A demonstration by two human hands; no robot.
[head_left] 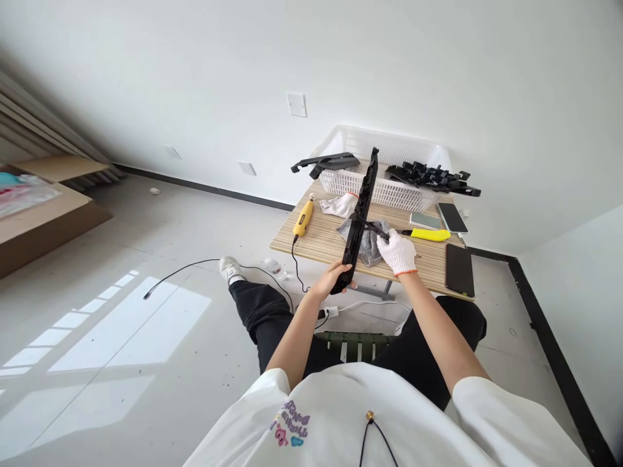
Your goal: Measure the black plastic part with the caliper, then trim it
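My bare left hand (335, 277) grips the near end of a long black plastic strip (361, 211) that slants up and away over the low wooden table (321, 243). My right hand (399, 251), in a white glove, is closed on a small dark tool (377, 228) whose tip touches the strip's middle. Under the strip lies a grey cloth (370, 250).
On the table lie a yellow rotary tool (303, 218) with a black cord, a spare white glove (341, 205), a yellow utility knife (429, 235), two phones (459, 270) and a white basket (389, 165) with black plastic parts (431, 176). A cardboard box (43, 207) stands at the left.
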